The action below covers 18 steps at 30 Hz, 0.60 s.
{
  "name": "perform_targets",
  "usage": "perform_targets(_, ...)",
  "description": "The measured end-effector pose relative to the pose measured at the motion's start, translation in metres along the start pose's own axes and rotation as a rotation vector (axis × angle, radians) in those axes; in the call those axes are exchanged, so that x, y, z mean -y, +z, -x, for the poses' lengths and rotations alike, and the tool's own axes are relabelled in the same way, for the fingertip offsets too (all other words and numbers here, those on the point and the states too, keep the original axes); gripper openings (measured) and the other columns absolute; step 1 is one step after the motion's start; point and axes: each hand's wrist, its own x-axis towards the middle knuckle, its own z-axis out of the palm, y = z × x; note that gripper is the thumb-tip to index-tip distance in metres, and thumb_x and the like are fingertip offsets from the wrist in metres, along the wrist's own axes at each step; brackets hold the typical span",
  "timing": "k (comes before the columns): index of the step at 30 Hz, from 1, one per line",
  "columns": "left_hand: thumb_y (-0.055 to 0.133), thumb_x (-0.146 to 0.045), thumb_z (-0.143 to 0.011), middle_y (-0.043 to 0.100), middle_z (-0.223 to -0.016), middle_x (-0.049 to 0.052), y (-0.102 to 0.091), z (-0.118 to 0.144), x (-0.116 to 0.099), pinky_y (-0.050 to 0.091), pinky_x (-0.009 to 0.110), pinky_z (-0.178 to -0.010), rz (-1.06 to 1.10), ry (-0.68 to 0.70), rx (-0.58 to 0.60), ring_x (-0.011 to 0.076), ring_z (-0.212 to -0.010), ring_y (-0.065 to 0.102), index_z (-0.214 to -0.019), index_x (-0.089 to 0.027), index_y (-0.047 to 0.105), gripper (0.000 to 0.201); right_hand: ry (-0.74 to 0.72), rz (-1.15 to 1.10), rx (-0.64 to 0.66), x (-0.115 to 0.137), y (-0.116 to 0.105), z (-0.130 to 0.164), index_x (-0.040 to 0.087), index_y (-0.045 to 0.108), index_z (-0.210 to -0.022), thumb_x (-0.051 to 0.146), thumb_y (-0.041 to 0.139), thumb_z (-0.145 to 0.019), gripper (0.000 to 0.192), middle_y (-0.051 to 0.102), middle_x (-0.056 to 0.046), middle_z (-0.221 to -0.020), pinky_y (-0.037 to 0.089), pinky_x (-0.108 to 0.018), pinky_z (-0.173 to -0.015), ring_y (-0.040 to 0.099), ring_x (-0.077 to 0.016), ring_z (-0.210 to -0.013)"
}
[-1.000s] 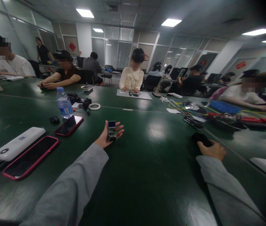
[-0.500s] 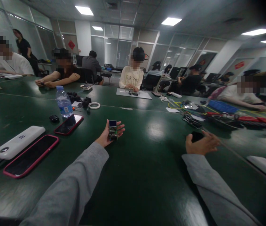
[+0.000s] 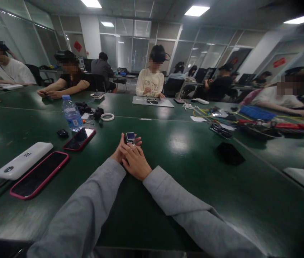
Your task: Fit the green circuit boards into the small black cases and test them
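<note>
My left hand (image 3: pixel 118 153) holds a small circuit board with a little screen (image 3: pixel 130 136), palm up, above the green table. From the right, my right hand (image 3: pixel 136 161) lies across the lower half of the board, its fingers closed over it and touching my left hand. The screen end sticks out beyond the fingers; the rest of the board is mostly covered. A flat black object (image 3: pixel 229 153), its kind unclear, lies on the table to the right.
To the left are a white power bank (image 3: pixel 24 160), two red-edged phones (image 3: pixel 40 175) (image 3: pixel 80 139), a water bottle (image 3: pixel 72 114), a small black case (image 3: pixel 62 133) and a tape roll (image 3: pixel 107 116). Cables and a blue tray (image 3: pixel 258 112) lie at right. Several people sit around the table.
My right hand has let go of the black object on the right and come across to the circuit board in my left hand. The board's lower part is now covered.
</note>
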Motion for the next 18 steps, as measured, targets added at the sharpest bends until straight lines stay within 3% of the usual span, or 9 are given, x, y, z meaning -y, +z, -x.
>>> perform_targets(7, 0.034, -0.063, -0.083, 0.064, -0.107, 0.014, 0.002, 0.006, 0.0, 0.046, 0.037, -0.086, -0.019, -0.01, -0.033, 0.0233, -0.096, 0.061, -0.121, -0.013, 0.054, 0.066, 0.134, -0.072, -0.037, -0.022, 0.005, 0.0, 0.025, 0.026, -0.141, 0.026, 0.039, -0.089, 0.054, 0.027, -0.001, -0.146, 0.023, -0.044, -0.108, 0.026, -0.0224, -0.133)
perform_targets(13, 0.038, -0.058, -0.085, 0.066, -0.095, 0.009, 0.011, 0.009, -0.002, 0.048, 0.031, -0.074, -0.044, 0.044, -0.087, 0.0201, -0.083, 0.063, -0.115, -0.018, 0.056, 0.053, 0.272, -0.168, -0.112, -0.043, 0.008, 0.001, 0.018, 0.028, -0.141, 0.032, 0.04, -0.089, 0.054, 0.025, -0.007, -0.146, 0.031, -0.044, -0.105, 0.028, -0.0238, -0.131)
perform_targets(18, 0.037, -0.054, -0.087, 0.064, -0.086, 0.005, 0.022, 0.016, -0.004, 0.046, 0.026, -0.064, -0.08, 0.014, -0.005, 0.0152, -0.07, 0.06, -0.121, -0.023, 0.052, 0.048, 0.356, -0.261, -0.25, -0.059, 0.015, 0.002, 0.019, 0.028, -0.139, 0.032, 0.045, -0.087, 0.057, 0.03, -0.011, -0.14, 0.031, -0.047, -0.105, 0.032, -0.0241, -0.128)
